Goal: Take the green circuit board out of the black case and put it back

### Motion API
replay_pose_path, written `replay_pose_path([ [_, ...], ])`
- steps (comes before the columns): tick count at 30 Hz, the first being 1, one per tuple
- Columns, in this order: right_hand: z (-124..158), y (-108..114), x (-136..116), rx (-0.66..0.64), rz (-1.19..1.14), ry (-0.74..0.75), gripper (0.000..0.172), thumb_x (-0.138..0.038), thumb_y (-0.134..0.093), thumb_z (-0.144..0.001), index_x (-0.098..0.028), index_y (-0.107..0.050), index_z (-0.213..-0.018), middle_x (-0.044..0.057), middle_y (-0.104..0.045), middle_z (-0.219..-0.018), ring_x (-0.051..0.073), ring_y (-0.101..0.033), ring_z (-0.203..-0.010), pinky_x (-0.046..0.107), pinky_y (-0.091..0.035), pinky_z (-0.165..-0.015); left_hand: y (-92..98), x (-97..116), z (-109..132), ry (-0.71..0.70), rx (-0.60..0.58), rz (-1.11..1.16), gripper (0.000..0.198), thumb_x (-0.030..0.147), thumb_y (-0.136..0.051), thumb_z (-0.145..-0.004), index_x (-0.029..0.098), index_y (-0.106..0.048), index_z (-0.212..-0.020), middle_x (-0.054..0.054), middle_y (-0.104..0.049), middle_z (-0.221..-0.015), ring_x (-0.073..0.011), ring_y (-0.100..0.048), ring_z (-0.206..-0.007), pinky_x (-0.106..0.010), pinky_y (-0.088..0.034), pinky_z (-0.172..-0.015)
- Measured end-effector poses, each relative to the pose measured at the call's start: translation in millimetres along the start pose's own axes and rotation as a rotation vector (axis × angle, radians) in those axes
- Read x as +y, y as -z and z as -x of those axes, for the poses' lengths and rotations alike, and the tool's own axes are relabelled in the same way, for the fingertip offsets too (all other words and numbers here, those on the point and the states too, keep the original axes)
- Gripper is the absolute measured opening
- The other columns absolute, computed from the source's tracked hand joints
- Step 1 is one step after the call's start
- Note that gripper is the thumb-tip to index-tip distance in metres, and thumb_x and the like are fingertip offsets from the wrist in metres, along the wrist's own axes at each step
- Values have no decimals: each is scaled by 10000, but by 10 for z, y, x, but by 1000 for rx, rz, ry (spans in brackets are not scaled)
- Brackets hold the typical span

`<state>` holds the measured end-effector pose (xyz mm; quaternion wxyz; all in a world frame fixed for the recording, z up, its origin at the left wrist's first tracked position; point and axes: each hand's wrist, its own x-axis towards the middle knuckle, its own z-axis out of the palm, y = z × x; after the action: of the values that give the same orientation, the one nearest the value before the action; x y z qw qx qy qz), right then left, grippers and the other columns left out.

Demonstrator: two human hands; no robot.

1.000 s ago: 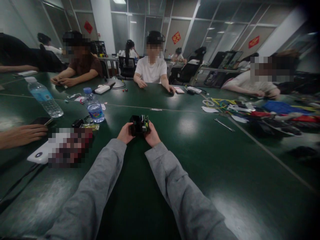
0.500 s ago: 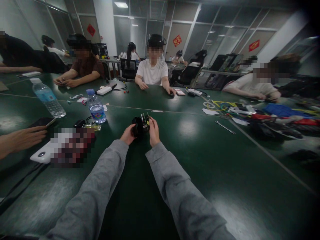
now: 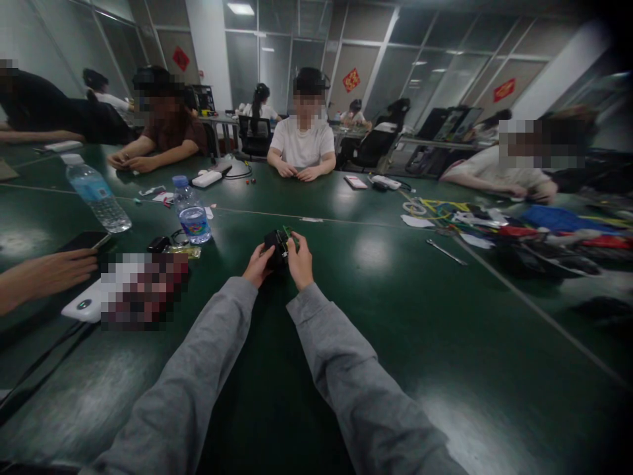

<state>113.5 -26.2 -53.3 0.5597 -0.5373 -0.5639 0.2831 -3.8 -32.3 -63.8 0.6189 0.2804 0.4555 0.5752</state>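
Note:
In the head view, my left hand (image 3: pixel 258 265) is closed around a small black plastic casing (image 3: pixel 273 245) held just above the green table. My right hand (image 3: pixel 301 262) pinches a small green circuit board (image 3: pixel 287 233) against the casing's right side. The two parts touch or nearly touch; my fingers and the dark casing hide the exact contact. Both hands are close together at the middle of the view, in grey sleeves.
Left of my hands stand two water bottles (image 3: pixel 192 214), with a white device (image 3: pixel 84 307) and another person's hand (image 3: pixel 49 277) nearer. To the right lie a wrench (image 3: pixel 445 252) and a heap of cables (image 3: pixel 494 221). Several people sit around the green table (image 3: pixel 395 316).
The circuit board has come closer to the black casing and turned, showing its green face. Across the table, a person's reaching hand has drawn back beside the other one.

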Motion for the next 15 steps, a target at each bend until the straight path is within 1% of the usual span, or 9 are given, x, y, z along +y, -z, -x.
replay_pose_path([
  [5, -10, 25, -4, 4, 43, 18, 350, -359, -456, -932, -205, -566, -1226, 110, -651, -1252, 236, -606, -1152, 439, -426, -1038, -3, -42, 4, -40, -8, -114, 436, 336, -719, -790, 262, -551, -1186, -54, -649, -1063, -143, -637, -781, -220, -470, -581],
  [8, 5, 23, -16, -15, 50, 44, 358, -359, -458, -934, -199, -553, -1240, 116, -640, -1261, 238, -598, -1159, 441, -411, -1055, 10, -50, 2, -41, -18, -121, 440, 335, -732, -774, 263, -556, -1170, -53, -645, -1069, -148, -634, -810, -218, -463, -592],
  [11, 59, -5, -27, -42, 17, 61, 375, -377, -470, -933, -210, -545, -1260, 111, -627, -1270, 240, -583, -1173, 440, -390, -1077, 32, -53, -8, -15, -31, -73, 427, 345, -759, -741, 260, -582, -1120, -36, -650, -1020, -137, -627, -783, -217, -454, -588],
  [15, 156, -74, -38, -115, -28, 121, 399, -381, -516, -914, -226, -547, -1281, 104, -589, -1302, 249, -527, -1235, 447, -342, -1125, 47, -42, -10, 30, -11, 30, 425, 403, -779, -711, 250, -603, -1066, 0, -649, -889, -106, -605, -674, -216, -421, -552],
])
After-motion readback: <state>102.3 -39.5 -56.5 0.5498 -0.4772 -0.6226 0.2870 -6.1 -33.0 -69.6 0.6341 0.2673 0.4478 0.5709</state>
